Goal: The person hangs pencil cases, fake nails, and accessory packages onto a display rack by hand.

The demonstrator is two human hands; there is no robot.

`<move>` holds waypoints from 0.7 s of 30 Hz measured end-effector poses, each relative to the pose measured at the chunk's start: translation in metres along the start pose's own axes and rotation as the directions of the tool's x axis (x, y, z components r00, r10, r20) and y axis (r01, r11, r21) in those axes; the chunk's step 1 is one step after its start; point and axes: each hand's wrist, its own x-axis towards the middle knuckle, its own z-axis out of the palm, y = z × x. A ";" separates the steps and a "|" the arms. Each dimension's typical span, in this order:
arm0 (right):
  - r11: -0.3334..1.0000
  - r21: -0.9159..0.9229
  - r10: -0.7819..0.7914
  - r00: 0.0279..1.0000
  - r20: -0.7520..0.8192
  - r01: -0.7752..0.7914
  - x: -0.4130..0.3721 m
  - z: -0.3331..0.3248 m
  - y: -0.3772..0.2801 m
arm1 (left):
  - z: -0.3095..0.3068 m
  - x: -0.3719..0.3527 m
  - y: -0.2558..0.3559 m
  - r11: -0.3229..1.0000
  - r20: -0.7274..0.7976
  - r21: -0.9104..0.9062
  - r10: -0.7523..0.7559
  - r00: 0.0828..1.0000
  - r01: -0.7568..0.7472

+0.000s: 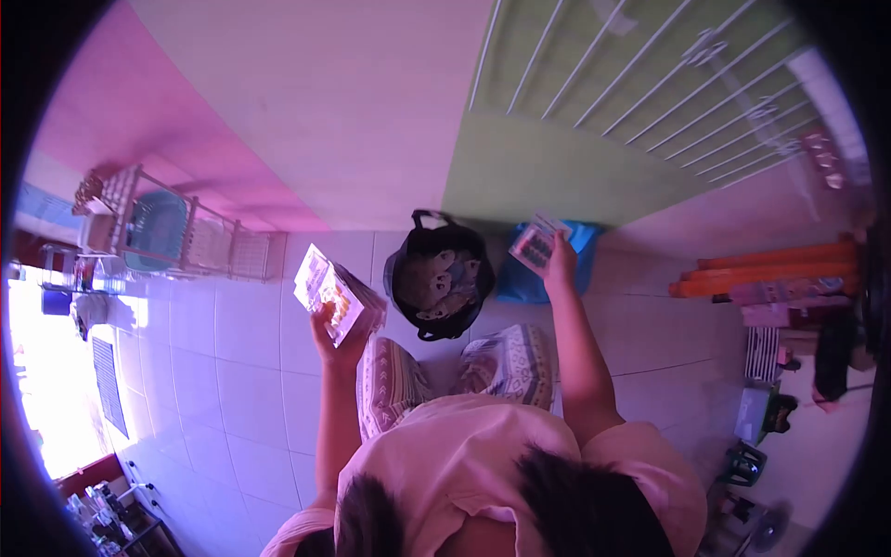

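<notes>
My left hand [343,345] is closed around a stack of flat packets [336,299], held upright and fanned a little, with an orange-yellow pattern on the front one. On the other side, my right hand [561,264] grips a single flat packet [535,247] showing rows of dark shapes; its contents are too small to name. That packet is over a blue bag [585,252] on the floor. Between my hands stands a black basket [397,278] with handles, holding pale, patterned items [447,286] that I cannot make out.
A white wire grid [640,84] hangs on the green wall. To the left is a rack [195,232] with a teal basin [158,232]. Orange rolls [770,269] and assorted goods line the right side. Pale tiles [251,362] cover the floor around my patterned trousers [394,381].
</notes>
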 end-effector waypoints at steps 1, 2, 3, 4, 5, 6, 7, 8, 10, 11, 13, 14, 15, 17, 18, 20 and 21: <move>0.997 0.080 0.006 1.000 0.029 -0.008 -0.019 -0.004 -0.039 | 0.030 -0.014 0.005 1.000 0.018 -0.001 -0.003 1.000 0.003; 0.986 0.169 -0.003 0.998 0.063 -0.008 -0.041 -0.009 -0.076 | 0.063 -0.024 0.012 1.000 0.050 0.002 -0.004 0.999 0.004; 0.966 0.260 -0.022 0.995 0.096 -0.004 -0.063 -0.014 -0.116 | 0.094 -0.041 0.016 1.000 0.034 -0.012 0.003 0.999 -0.002; 0.947 0.317 -0.067 0.996 0.057 0.046 -0.095 -0.015 -0.160 | 0.103 -0.043 0.021 0.999 0.146 0.008 -0.053 0.988 0.053; 0.920 0.379 -0.116 0.993 0.015 0.102 -0.128 -0.018 -0.200 | 0.131 -0.053 0.026 0.997 0.263 0.052 -0.060 0.963 0.048; 0.887 0.431 -0.252 0.955 0.158 0.163 -0.148 -0.031 -0.231 | 0.160 -0.064 0.030 0.997 0.315 0.044 -0.080 0.946 0.069; 0.804 0.548 -0.384 0.905 0.182 0.230 -0.189 -0.025 -0.282 | 0.183 -0.072 0.034 0.995 0.300 0.029 -0.099 0.949 0.094; 0.739 0.607 -0.427 0.900 0.087 0.292 -0.215 -0.023 -0.318 | 0.209 -0.082 0.038 0.992 0.355 0.051 -0.123 0.927 0.112; 0.694 0.525 -0.524 0.846 -0.100 0.492 -0.249 -0.029 -0.380 | 0.237 -0.087 0.040 0.984 0.412 0.109 -0.174 0.894 0.141; 0.676 0.445 -0.606 0.786 -0.118 0.588 -0.268 -0.035 -0.415 | 0.260 -0.093 0.040 0.977 0.446 0.156 -0.203 0.872 0.148; 0.621 0.249 -0.737 0.662 -0.135 0.743 -0.309 -0.036 -0.464 | 0.273 -0.092 0.040 0.960 0.512 0.182 -0.278 0.812 0.214; 0.629 0.210 -0.756 0.652 -0.059 0.749 -0.312 -0.046 -0.475 | 0.274 -0.089 0.036 0.958 0.511 0.178 -0.286 0.810 0.225; 0.606 0.213 -0.774 0.630 -0.067 0.766 -0.316 -0.048 -0.489 | 0.274 -0.085 0.029 0.956 0.505 0.176 -0.293 0.812 0.236; 0.557 0.219 -0.811 0.581 -0.066 0.801 -0.312 -0.049 -0.512 | 0.276 -0.083 0.017 0.948 0.498 0.166 -0.317 0.807 0.270; 0.544 0.226 -0.821 0.568 -0.056 0.808 -0.301 -0.060 -0.527 | 0.287 -0.091 0.000 0.942 0.479 0.140 -0.334 0.812 0.306; 0.472 0.237 -0.867 0.496 -0.048 0.849 -0.295 -0.054 -0.550 | 0.295 -0.097 -0.015 0.936 0.477 0.111 -0.344 0.809 0.333; 0.477 0.234 -0.870 0.493 -0.009 0.847 -0.286 -0.053 -0.561 | 0.298 -0.098 -0.025 0.930 0.482 0.106 -0.358 0.800 0.352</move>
